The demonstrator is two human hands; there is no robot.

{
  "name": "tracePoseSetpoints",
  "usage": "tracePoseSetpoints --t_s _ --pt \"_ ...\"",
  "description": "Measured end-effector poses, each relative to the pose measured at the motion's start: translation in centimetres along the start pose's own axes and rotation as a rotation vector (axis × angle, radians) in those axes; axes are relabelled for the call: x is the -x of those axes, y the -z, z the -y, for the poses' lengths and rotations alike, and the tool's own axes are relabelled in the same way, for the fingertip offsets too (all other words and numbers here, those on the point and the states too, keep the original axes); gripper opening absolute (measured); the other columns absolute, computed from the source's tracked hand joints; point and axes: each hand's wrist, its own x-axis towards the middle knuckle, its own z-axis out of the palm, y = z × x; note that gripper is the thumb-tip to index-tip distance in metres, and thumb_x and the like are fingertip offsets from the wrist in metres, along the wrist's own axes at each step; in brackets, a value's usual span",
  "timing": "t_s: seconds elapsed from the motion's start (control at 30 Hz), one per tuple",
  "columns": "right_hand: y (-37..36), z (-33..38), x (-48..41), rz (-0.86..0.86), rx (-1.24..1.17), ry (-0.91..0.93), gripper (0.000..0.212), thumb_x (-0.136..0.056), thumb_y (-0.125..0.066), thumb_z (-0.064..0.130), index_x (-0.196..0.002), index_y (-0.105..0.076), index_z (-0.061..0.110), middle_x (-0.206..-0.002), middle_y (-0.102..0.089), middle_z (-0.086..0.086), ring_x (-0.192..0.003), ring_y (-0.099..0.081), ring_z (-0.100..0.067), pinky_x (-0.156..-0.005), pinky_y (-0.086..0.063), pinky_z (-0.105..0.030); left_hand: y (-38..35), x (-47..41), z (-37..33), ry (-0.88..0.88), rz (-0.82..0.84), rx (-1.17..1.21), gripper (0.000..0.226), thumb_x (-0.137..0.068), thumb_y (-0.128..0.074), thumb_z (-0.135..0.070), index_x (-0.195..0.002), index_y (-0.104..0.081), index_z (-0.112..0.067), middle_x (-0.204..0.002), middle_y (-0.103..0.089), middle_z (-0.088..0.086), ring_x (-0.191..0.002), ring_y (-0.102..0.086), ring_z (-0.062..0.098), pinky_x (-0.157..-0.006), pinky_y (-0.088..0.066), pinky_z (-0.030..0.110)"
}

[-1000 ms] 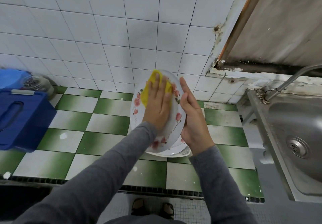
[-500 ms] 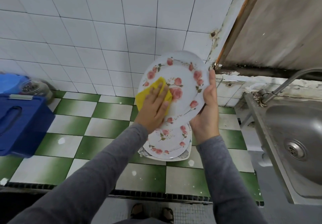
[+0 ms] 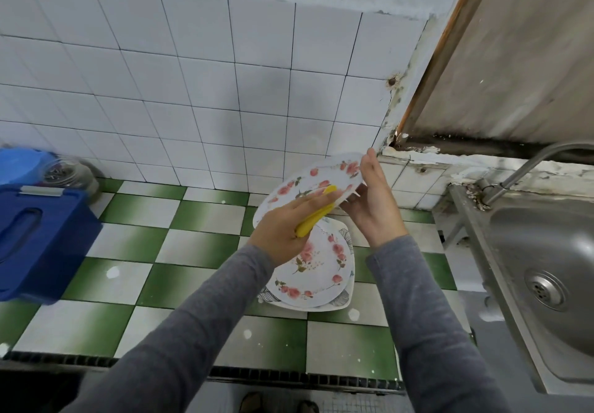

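My right hand (image 3: 373,203) holds a white plate with pink flowers (image 3: 308,181) by its right rim, thumb on top and fingers underneath. The plate hangs tilted, nearly flat, above the counter. My left hand (image 3: 286,224) grips a yellow sponge (image 3: 313,219) folded over the plate's near edge; part of the sponge is hidden under the fingers. Directly below, another flowered plate (image 3: 318,271) lies on top of a square white plate (image 3: 347,300) on the counter.
The counter (image 3: 199,245) has green and white checked tiles. A blue plastic box (image 3: 41,239) and a glass jar (image 3: 69,174) stand at the left. A steel sink (image 3: 546,268) with a tap (image 3: 530,165) is at the right. White wall tiles rise behind.
The held plate has dropped from upright and facing me to almost flat. My left hand slid the sponge from the plate's face to its near edge.
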Motion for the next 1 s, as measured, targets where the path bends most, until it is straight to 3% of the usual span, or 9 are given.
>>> tracePoseSetpoints --t_s 0.1,0.17,0.27,0.37,0.47,0.67,0.83,0.9,1.0 --pt "1.5 -1.1 0.5 -0.007 0.302 0.020 0.050 -0.099 -0.049 0.054 -0.147 -0.036 0.052 -0.153 -0.044 0.003 -0.137 -0.044 -0.020 -0.111 -0.039 -0.046 1.0 -0.5 -0.3 0.174 -0.146 0.193 0.064 -0.097 -0.059 -0.008 -0.143 -0.040 -0.048 -0.114 -0.060 -0.027 -0.080 -0.058 0.004 -0.077 -0.059 0.027" --pt "2.9 -2.1 1.0 -0.005 0.469 0.085 0.050 -0.100 -0.046 0.057 -0.148 -0.037 0.050 -0.157 -0.034 0.018 -0.139 -0.034 -0.003 -0.110 -0.032 -0.028 2.1 -0.7 -0.3 0.388 -0.248 0.399 0.061 -0.097 -0.061 -0.012 -0.134 -0.045 -0.058 -0.124 -0.050 -0.040 -0.102 -0.058 -0.001 -0.091 -0.056 0.033" --pt "5.1 -3.0 1.5 -0.023 0.481 0.104 0.047 -0.104 -0.045 0.044 -0.150 -0.040 0.039 -0.138 -0.043 0.031 -0.112 -0.046 0.026 -0.080 -0.038 0.002 3.7 -0.6 0.3 0.625 -0.367 0.848 0.065 -0.093 -0.065 -0.007 -0.129 -0.051 -0.059 -0.127 -0.056 -0.026 -0.111 -0.063 0.019 -0.086 -0.059 0.045" --pt "6.2 -3.2 1.8 -0.029 0.380 0.099 0.042 -0.101 -0.052 0.037 -0.143 -0.049 0.042 -0.134 -0.056 0.027 -0.116 -0.057 0.011 -0.085 -0.053 -0.012 4.6 -0.5 1.4 0.723 -0.394 1.104 0.069 -0.090 -0.065 -0.005 -0.138 -0.047 -0.050 -0.118 -0.069 -0.011 -0.097 -0.072 0.025 -0.073 -0.061 0.044" --pt "6.5 -3.5 1.4 -0.066 0.185 0.103 0.040 -0.102 -0.054 0.019 -0.138 -0.055 0.035 -0.140 -0.061 0.007 -0.124 -0.061 -0.015 -0.098 -0.055 -0.034 4.9 -0.5 2.1 0.735 -0.384 1.120 0.072 -0.087 -0.066 -0.008 -0.143 -0.044 -0.048 -0.120 -0.069 -0.007 -0.098 -0.072 0.028 -0.073 -0.060 0.045" --pt "5.6 -2.2 2.5 -0.089 -0.107 0.069 0.032 -0.105 -0.044 0.012 -0.132 -0.058 0.021 -0.135 -0.065 -0.001 -0.116 -0.066 -0.017 -0.096 -0.056 -0.035 4.9 -0.3 3.5 0.810 -0.588 1.011 0.066 -0.087 -0.064 -0.046 -0.147 -0.037 -0.045 -0.137 -0.057 -0.003 -0.108 -0.067 0.024 -0.083 -0.060 0.046" --pt "3.5 -1.0 4.1 0.030 0.021 0.060 0.036 -0.107 -0.041 0.012 -0.136 -0.058 0.024 -0.132 -0.066 0.000 -0.116 -0.066 -0.018 -0.092 -0.058 -0.036 3.9 -0.9 3.7 0.842 -0.856 0.647 0.055 -0.101 -0.051 -0.042 -0.152 -0.032 -0.036 -0.156 -0.038 -0.001 -0.136 -0.044 0.022 -0.113 -0.040 0.046" --pt "2.0 -1.2 4.7 0.073 0.123 0.064 0.037 -0.107 -0.039 0.010 -0.135 -0.058 0.027 -0.127 -0.069 0.004 -0.113 -0.067 -0.016 -0.089 -0.059 -0.033 3.2 -1.8 2.3 0.728 -0.813 0.607 0.056 -0.102 -0.052 -0.035 -0.153 -0.031 -0.031 -0.157 -0.035 -0.005 -0.139 -0.040 0.014 -0.117 -0.036 0.040" --pt "-0.7 -2.4 5.1 0.107 0.301 0.133 0.040 -0.106 -0.043 0.011 -0.127 -0.063 0.039 -0.135 -0.062 0.014 -0.129 -0.056 -0.011 -0.108 -0.047 -0.035 1.7 -3.3 -0.1 0.564 -0.608 0.568 0.058 -0.102 -0.052 -0.033 -0.155 -0.029 -0.026 -0.154 -0.034 -0.019 -0.133 -0.041 -0.008 -0.113 -0.038 0.024"
